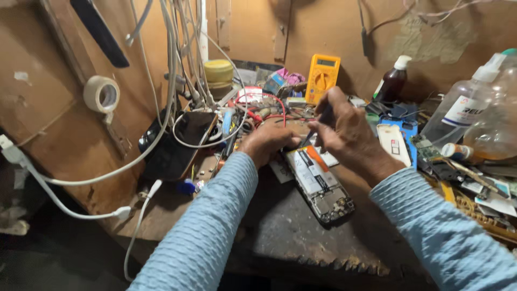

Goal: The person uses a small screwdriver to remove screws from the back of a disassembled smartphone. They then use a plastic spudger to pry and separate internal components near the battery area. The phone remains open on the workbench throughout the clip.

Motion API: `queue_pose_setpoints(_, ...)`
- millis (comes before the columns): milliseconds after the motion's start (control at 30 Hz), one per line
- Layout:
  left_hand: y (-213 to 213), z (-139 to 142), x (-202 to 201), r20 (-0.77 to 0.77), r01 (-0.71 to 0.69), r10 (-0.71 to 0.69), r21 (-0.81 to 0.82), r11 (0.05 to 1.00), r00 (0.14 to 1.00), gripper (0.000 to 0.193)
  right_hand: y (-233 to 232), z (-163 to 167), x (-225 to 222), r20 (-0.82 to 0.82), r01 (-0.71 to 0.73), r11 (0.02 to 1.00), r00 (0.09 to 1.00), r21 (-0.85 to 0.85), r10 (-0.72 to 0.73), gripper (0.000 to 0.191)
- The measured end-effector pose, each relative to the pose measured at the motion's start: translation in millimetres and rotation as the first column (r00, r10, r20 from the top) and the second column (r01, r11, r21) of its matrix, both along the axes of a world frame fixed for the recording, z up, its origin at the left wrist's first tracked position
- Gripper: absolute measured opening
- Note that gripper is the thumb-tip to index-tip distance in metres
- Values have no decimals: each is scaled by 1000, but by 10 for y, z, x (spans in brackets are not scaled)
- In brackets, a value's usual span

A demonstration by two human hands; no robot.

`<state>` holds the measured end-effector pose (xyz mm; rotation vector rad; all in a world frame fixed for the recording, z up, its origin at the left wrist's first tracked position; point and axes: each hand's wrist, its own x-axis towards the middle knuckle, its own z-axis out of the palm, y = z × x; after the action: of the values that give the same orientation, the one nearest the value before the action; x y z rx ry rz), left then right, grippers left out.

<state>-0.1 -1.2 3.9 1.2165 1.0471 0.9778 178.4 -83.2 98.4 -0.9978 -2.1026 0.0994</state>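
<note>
An opened phone (pixel 319 183) lies back-off on the dark worn workbench (pixel 291 237), its battery and circuit board showing. My left hand (pixel 267 143) rests at the phone's far end, fingers curled down onto it. My right hand (pixel 344 132) is closed around a thin dark tool (pixel 319 123) whose tip points down at the phone's top edge. Both arms wear light blue sleeves.
A yellow multimeter (pixel 322 77) stands at the back. Another phone (pixel 180 144) lies left among white cables (pixel 177 64). A tape roll (pixel 101 94) hangs on the left wall. Bottles (pixel 466 105) and a blue-framed phone part (pixel 396 141) crowd the right side.
</note>
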Motion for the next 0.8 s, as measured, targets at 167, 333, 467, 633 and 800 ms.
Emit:
queue_pose_setpoints(167,37,-139,-7,128,62,-77,121,991,989,31,25,-22,-42,-124,10,979,992,-203,-35,28)
queue_pose_setpoints(333,107,-174,15,22,69,-69,-9,998,997,18,35,-32,-38,-80,79,991,993,-104,-88,28)
queue_pose_setpoints(467,49,-144,-13,-46,69,-71,-33,997,996,15,19,-44,-55,-168,28,974,983,-225,-67,26)
queue_pose_setpoints(633,-14,-80,-8,-101,51,-52,-10,999,994,16,-16,-1,-75,-183,12,965,981,-263,-62,23)
queue_pose_setpoints(800,-1,-99,-10,-98,68,-65,29,997,993,14,-26,12,-110,-101,143,956,980,-256,-174,26)
